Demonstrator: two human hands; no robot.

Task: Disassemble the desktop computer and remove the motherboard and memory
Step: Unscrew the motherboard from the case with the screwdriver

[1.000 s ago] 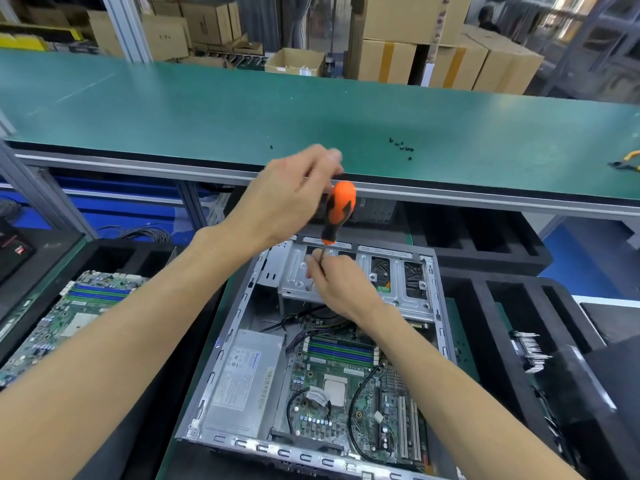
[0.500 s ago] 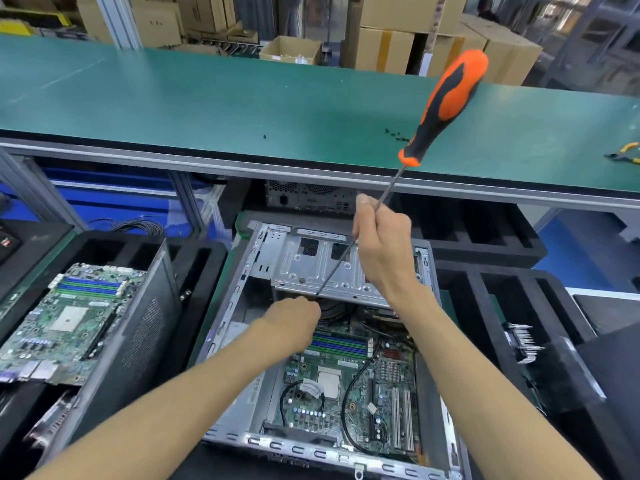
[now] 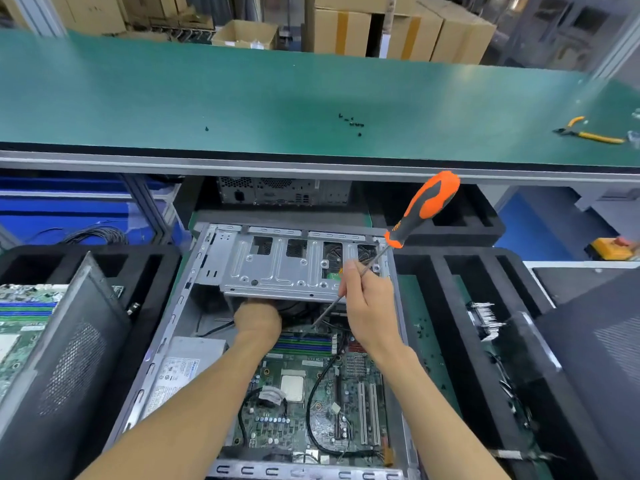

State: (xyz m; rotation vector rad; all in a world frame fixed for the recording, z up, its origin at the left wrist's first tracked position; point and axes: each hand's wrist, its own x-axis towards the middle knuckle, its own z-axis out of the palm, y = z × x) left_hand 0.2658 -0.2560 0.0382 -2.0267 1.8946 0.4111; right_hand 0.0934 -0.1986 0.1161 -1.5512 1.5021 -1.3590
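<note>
An open desktop case [image 3: 166, 341] lies flat in front of me, its green motherboard [image 3: 294, 410] inside with memory slots [image 3: 304, 342] near the top. A silver drive cage [image 3: 277, 268] spans the case's far end. My left hand [image 3: 258, 320] reaches under the cage's front edge, and its fingers are hidden there. My right hand [image 3: 370, 306] grips the metal shaft of an orange and black screwdriver [image 3: 426, 206], handle up and to the right, tip down by the memory slots.
A silver power supply [image 3: 180, 372] sits in the case's left side. A dark side panel [image 3: 62, 368] and another motherboard [image 3: 20, 323] lie left. Black foam trays [image 3: 450, 271] flank the case. On the green bench [image 3: 242, 98] lie loose screws [image 3: 351, 123] and yellow pliers [image 3: 588, 133].
The left hand let go of the screwdriver handle and went down under the drive cage. The right hand kept the shaft, lifted the tool, then lowered it toward the memory slots.
</note>
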